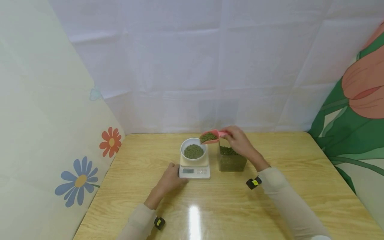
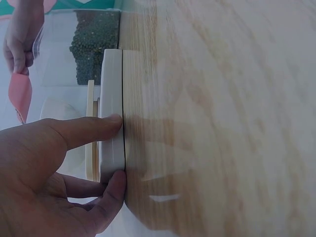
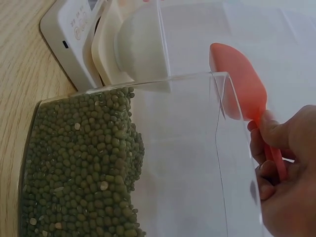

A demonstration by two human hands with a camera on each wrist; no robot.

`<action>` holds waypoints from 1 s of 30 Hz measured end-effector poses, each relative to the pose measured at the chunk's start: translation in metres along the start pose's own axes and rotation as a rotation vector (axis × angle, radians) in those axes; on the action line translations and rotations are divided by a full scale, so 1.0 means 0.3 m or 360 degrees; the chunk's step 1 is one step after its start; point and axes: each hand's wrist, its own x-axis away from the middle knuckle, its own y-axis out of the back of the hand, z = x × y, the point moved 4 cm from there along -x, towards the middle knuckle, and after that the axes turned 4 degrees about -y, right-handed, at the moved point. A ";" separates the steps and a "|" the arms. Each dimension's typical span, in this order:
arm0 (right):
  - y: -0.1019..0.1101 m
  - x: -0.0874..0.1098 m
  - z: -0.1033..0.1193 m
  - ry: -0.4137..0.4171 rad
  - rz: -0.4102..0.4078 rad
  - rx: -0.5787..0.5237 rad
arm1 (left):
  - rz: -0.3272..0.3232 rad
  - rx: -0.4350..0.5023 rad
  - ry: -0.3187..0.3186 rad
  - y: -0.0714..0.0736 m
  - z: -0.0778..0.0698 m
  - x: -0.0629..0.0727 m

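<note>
My right hand [image 1: 240, 141] grips the handle of a pink scoop [image 3: 242, 81]. In the head view the scoop is heaped with green mung beans [image 1: 208, 137], its tip close to the rim of a white bowl [image 1: 183, 146]. That bowl holds more mung beans [image 1: 193, 151] and sits on a white kitchen scale [image 1: 201, 175] with a small grey display [image 1: 188, 171]. At the scale's front left corner, my left hand [image 1: 172, 178] holds its side with thumb and fingers, low at the tabletop. Beneath the right hand stands a clear container [image 3: 197, 163], partly filled with mung beans [image 3: 79, 163].
The wooden table [image 1: 144, 150] ends at a white cloth backdrop [image 1: 174, 66]. Flower-printed panels [image 1: 27, 133] close off the left and right sides. The container stands just right of the scale, its wall rising well above the beans.
</note>
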 end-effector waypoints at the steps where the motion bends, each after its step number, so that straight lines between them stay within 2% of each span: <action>1: -0.002 0.000 0.002 0.0000 0.0002 0.0002 | 0.0001 -0.0002 -0.0003 0.000 0.000 -0.001; 30: -0.033 -0.007 0.028 -0.0016 0.0056 0.0139 | -0.0009 -0.0007 0.0004 0.004 -0.010 0.003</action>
